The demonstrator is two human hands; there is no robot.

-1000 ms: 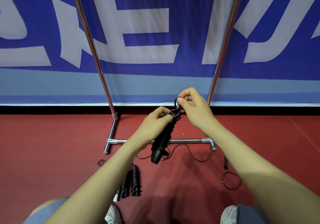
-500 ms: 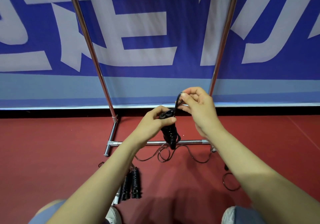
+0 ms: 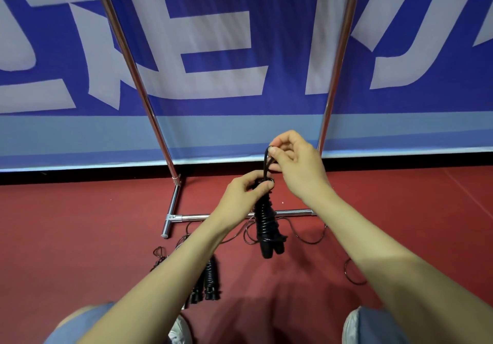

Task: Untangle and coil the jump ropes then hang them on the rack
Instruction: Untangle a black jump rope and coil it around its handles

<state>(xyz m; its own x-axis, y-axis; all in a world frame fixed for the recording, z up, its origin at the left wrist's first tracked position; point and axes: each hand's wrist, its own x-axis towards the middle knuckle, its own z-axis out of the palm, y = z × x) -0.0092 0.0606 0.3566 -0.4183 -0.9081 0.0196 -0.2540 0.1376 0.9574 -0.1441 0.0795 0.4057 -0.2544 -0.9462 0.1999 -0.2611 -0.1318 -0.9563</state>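
Swung down, handles (image 3: 265, 223) hang in left hand (image 3: 245, 194); right hand (image 3: 300, 169) pinches loop (image 3: 266, 160).

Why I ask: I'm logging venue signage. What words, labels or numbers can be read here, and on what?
On the banner: huge white strokes on blue, cropped by the frame and crossed by the rack poles; no whole word is readable.
On the coiled jump rope and the rack: no label, brand or number visible.
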